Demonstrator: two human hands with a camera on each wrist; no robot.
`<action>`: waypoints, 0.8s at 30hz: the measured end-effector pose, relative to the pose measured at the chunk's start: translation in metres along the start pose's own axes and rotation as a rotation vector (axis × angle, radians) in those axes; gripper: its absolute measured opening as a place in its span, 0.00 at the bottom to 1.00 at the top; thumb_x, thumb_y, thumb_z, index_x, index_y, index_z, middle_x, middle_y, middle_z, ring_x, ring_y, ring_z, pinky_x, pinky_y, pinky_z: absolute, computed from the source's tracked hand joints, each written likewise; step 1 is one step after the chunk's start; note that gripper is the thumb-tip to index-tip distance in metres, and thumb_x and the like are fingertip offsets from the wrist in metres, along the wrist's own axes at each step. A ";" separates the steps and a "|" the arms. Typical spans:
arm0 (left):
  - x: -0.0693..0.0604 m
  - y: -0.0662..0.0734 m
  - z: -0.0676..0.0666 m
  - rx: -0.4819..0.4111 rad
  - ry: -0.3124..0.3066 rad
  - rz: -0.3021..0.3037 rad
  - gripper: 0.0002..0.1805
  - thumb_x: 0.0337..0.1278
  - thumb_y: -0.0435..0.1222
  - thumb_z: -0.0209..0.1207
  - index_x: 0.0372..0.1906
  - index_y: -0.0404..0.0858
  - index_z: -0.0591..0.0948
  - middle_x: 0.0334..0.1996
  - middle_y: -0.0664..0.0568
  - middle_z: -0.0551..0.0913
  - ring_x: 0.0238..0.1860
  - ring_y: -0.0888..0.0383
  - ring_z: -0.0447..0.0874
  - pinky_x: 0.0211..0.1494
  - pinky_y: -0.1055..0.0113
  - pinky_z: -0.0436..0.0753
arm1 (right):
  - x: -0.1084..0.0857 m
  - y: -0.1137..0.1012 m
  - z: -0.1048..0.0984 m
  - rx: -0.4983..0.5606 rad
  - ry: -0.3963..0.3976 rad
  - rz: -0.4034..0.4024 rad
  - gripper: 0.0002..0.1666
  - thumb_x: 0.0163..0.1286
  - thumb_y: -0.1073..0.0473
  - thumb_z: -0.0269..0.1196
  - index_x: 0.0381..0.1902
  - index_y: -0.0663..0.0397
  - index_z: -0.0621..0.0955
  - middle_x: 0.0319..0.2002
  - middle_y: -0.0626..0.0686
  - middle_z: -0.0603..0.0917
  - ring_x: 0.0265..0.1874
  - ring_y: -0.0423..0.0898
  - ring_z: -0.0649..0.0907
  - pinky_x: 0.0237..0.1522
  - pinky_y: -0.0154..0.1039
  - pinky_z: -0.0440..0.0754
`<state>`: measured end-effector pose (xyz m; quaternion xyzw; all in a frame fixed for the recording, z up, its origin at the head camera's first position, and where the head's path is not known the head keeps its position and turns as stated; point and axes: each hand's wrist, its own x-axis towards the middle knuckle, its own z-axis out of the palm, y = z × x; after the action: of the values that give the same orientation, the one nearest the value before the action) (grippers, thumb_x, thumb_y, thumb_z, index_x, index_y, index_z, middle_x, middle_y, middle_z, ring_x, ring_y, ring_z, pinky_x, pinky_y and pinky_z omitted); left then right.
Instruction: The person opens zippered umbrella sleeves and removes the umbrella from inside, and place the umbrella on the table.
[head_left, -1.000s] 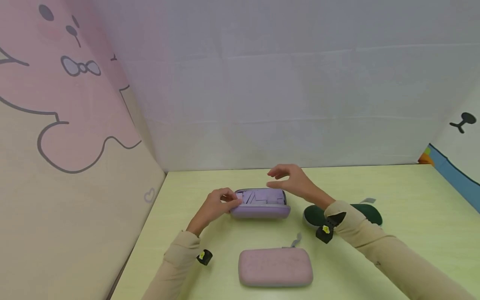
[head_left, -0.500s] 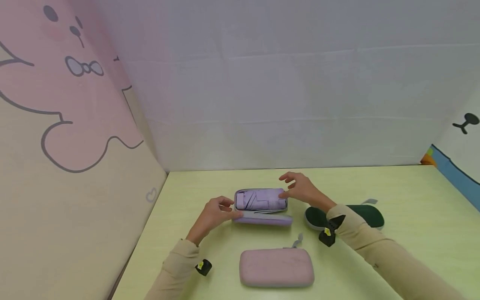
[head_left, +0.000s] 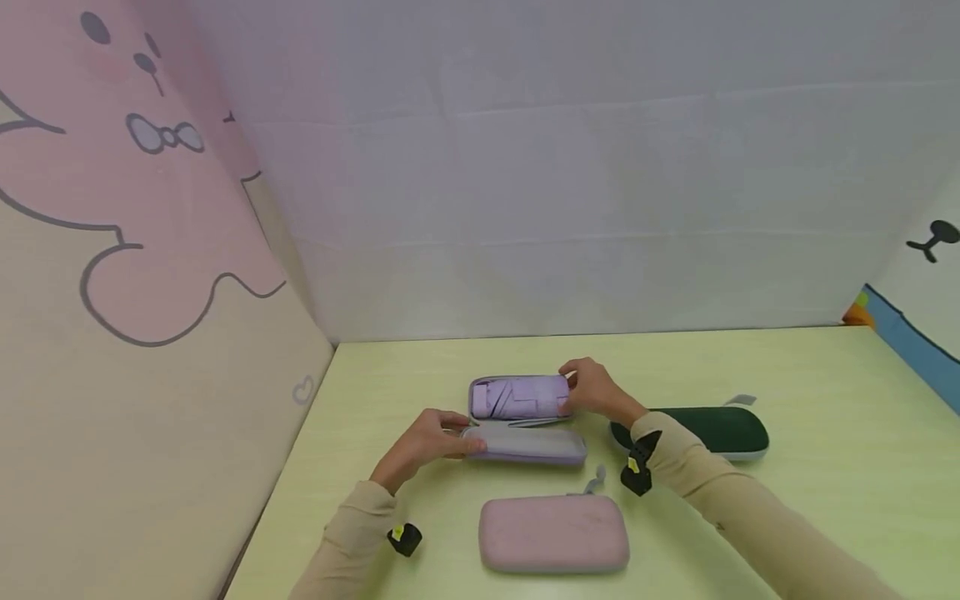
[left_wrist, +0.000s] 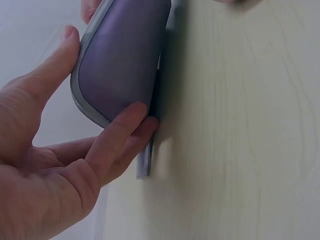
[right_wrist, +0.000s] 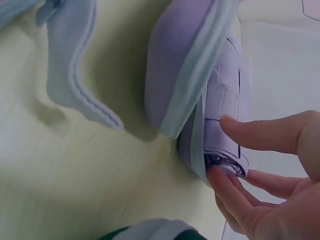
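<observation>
A purple zip case point(head_left: 536, 460) lies open at the middle of the table, its lid folded down toward the front. Inside its back half is a rolled purple folding umbrella point(head_left: 521, 398). My left hand point(head_left: 426, 442) grips the left end of the lid; in the left wrist view the thumb is on the grey edge and fingertips press the purple shell point(left_wrist: 125, 60). At the other end, my right hand point(head_left: 596, 392) holds the umbrella's right end. In the right wrist view the thumb lies on the umbrella point(right_wrist: 227, 100), with fingers at its end by the case's rim.
A pink zip case point(head_left: 553, 533) lies shut in front of the purple one, its grey strap point(head_left: 597, 479) pointing back. To the right, partly behind my right sleeve, is a dark green case point(head_left: 720, 429). A white sheet point(head_left: 570, 208) hangs behind the table point(head_left: 817, 500).
My left hand has lowered the purple lid forward until its grey inside shows. My right hand has come down from above the case and taken hold of the umbrella's right end.
</observation>
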<state>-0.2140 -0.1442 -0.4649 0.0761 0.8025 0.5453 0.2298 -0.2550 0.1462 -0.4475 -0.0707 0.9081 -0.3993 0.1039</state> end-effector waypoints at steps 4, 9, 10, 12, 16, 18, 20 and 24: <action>0.003 -0.008 -0.003 0.011 0.005 0.007 0.38 0.38 0.43 0.75 0.56 0.27 0.76 0.53 0.38 0.78 0.47 0.53 0.80 0.46 0.62 0.81 | -0.001 -0.005 0.003 0.007 0.000 -0.008 0.44 0.37 0.74 0.74 0.56 0.75 0.72 0.40 0.66 0.81 0.37 0.54 0.80 0.39 0.44 0.80; 0.005 -0.013 -0.002 -0.041 0.008 0.001 0.39 0.35 0.43 0.76 0.56 0.29 0.76 0.53 0.40 0.78 0.51 0.52 0.78 0.49 0.62 0.80 | -0.004 -0.004 0.007 0.023 0.012 -0.054 0.44 0.36 0.75 0.73 0.56 0.75 0.71 0.40 0.65 0.81 0.37 0.53 0.80 0.38 0.43 0.80; 0.004 -0.013 -0.002 -0.053 0.010 -0.005 0.39 0.35 0.43 0.76 0.56 0.29 0.76 0.52 0.40 0.79 0.51 0.52 0.78 0.49 0.62 0.80 | -0.004 -0.004 0.007 0.028 0.014 -0.064 0.43 0.37 0.75 0.72 0.56 0.75 0.71 0.40 0.64 0.81 0.37 0.53 0.80 0.38 0.43 0.80; 0.004 -0.013 -0.001 -0.062 0.017 -0.005 0.40 0.34 0.43 0.77 0.56 0.28 0.76 0.52 0.40 0.79 0.50 0.52 0.79 0.48 0.63 0.80 | -0.004 -0.002 0.008 0.032 0.021 -0.081 0.43 0.37 0.75 0.72 0.56 0.74 0.72 0.40 0.63 0.80 0.37 0.53 0.79 0.38 0.44 0.80; 0.004 -0.013 0.000 -0.083 0.040 -0.007 0.40 0.33 0.41 0.77 0.56 0.27 0.76 0.50 0.41 0.80 0.48 0.52 0.80 0.47 0.64 0.80 | -0.006 -0.001 0.013 0.032 0.034 -0.104 0.43 0.39 0.74 0.74 0.57 0.72 0.72 0.43 0.63 0.74 0.40 0.53 0.76 0.41 0.46 0.79; 0.005 -0.015 0.001 -0.095 0.054 -0.005 0.39 0.33 0.39 0.77 0.55 0.27 0.77 0.49 0.41 0.81 0.47 0.52 0.80 0.46 0.64 0.80 | -0.007 0.001 0.016 0.044 0.054 -0.112 0.43 0.38 0.73 0.75 0.56 0.71 0.73 0.44 0.64 0.72 0.41 0.54 0.74 0.42 0.45 0.77; 0.006 -0.017 0.002 -0.109 0.064 -0.001 0.38 0.33 0.39 0.77 0.55 0.27 0.77 0.48 0.41 0.81 0.47 0.53 0.80 0.46 0.65 0.80 | -0.009 0.002 0.017 0.078 0.070 -0.118 0.42 0.38 0.72 0.75 0.55 0.70 0.74 0.46 0.64 0.69 0.41 0.54 0.72 0.40 0.44 0.76; 0.005 -0.019 0.002 -0.134 0.071 0.010 0.37 0.33 0.37 0.77 0.55 0.27 0.77 0.48 0.40 0.81 0.46 0.52 0.81 0.45 0.65 0.80 | -0.012 0.008 0.017 0.196 0.058 -0.105 0.40 0.38 0.71 0.77 0.54 0.64 0.77 0.53 0.65 0.68 0.40 0.53 0.75 0.37 0.41 0.77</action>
<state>-0.2152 -0.1478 -0.4840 0.0450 0.7714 0.6014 0.2032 -0.2395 0.1422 -0.4625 -0.0962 0.8625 -0.4929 0.0631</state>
